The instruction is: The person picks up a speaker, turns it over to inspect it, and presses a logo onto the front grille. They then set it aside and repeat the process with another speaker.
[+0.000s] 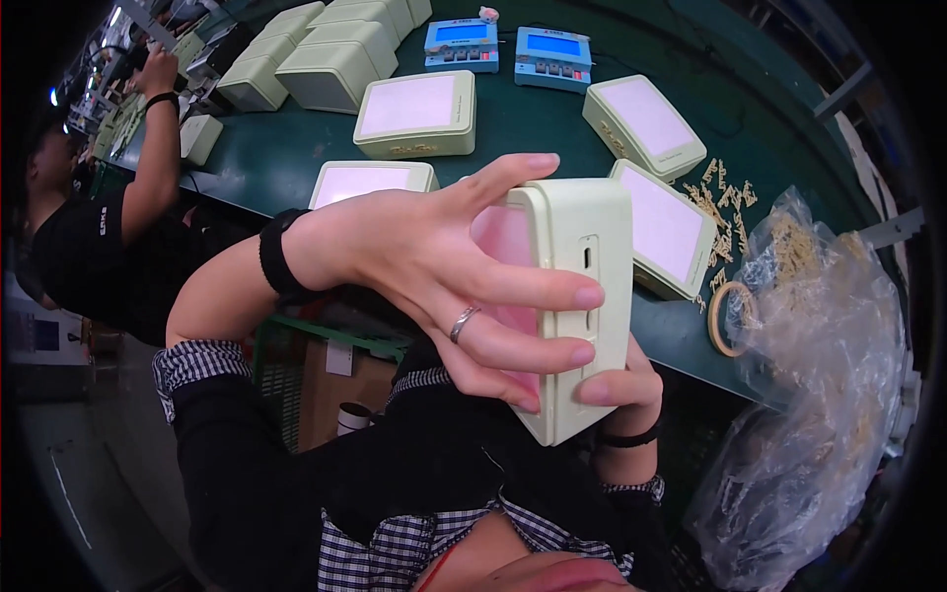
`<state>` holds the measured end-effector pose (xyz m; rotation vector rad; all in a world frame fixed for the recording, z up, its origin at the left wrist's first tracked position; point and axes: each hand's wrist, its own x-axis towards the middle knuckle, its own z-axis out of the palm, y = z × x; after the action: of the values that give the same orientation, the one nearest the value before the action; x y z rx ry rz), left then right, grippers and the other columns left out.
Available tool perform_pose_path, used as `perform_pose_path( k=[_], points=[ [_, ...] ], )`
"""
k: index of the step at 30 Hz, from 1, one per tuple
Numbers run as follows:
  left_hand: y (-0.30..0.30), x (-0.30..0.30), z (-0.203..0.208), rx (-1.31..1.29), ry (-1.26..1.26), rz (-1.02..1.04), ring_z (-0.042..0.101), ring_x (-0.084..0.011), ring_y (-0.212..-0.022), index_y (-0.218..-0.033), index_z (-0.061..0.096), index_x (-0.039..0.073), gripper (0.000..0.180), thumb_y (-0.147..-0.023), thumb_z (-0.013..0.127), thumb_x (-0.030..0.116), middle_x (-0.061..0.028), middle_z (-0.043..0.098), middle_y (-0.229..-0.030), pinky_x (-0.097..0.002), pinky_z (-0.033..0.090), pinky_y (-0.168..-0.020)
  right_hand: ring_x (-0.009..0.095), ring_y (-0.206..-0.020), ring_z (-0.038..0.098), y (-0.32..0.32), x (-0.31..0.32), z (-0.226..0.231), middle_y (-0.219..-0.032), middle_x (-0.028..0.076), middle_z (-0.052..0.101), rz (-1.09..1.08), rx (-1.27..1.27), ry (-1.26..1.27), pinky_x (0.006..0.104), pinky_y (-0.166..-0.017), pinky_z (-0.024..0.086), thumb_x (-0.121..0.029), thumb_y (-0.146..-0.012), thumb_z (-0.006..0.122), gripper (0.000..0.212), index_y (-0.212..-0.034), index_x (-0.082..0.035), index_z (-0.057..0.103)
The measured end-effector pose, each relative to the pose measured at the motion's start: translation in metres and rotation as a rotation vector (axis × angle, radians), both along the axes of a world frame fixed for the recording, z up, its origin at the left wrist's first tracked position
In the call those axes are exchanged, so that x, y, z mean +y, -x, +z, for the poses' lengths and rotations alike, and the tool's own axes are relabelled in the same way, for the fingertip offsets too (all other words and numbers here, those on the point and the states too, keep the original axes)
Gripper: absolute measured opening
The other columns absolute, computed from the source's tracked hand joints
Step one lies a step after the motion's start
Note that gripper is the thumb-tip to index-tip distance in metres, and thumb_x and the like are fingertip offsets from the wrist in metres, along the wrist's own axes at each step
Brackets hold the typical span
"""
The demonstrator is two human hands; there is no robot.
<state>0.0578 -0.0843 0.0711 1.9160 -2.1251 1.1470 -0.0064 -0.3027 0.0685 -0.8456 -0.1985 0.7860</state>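
Observation:
A pale cream box-shaped device (pixel 612 247) with rounded edges is held up in front of me, tilted so that its narrow side faces up. That side has a small port and slots. My left hand (pixel 444 257), wearing a ring and a black wrist strap, reaches across the device's pinkish front panel, its fingers bent over the edge beside the port. Gripping the lower end is my right hand (pixel 631 385), its thumb on the side face and its other fingers hidden behind the device. Just beyond lies a similar device (pixel 676 222) with its pale panel up.
More cream devices, such as this one (pixel 419 109), lie on the green table (pixel 779 118). Two blue display units (pixel 552 59) stand behind. At right are small wooden lettering pieces (pixel 725 202), a tape roll (pixel 728 318) and a clear plastic bag (pixel 819 395). A co-worker (pixel 99 217) is at left.

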Motion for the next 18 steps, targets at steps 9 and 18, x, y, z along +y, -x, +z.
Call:
perform_pose_path(
  k=[9, 18],
  points=[
    [0.002, -0.005, 0.003, 0.005, -0.064, 0.029, 0.041, -0.0108, -0.134, -0.140, 0.032, 0.041, 0.055, -0.092, 0.062, 0.040, 0.0151, 0.033, -0.148, -0.0770, 0.037, -0.097, 0.035, -0.117, 0.059, 0.009, -0.003, -0.017, -0.134, 0.022, 0.052, -0.120, 0.098, 0.002, 0.0401, -0.103, 0.047, -0.031, -0.052, 0.064, 0.106, -0.147, 0.002, 0.031],
    [0.019, -0.006, -0.005, 0.207, 0.085, 0.198, 0.040, -0.0207, -0.139, -0.142, 0.041, 0.041, 0.060, -0.088, 0.067, 0.031, 0.0096, 0.037, -0.152, -0.0702, 0.029, -0.108, 0.040, -0.125, 0.050, 0.015, -0.020, -0.054, -0.141, 0.024, 0.039, -0.424, 0.063, -0.243, 0.0473, -0.104, 0.044, -0.040, -0.057, 0.066, 0.109, -0.150, -0.002, 0.024]
  ],
)
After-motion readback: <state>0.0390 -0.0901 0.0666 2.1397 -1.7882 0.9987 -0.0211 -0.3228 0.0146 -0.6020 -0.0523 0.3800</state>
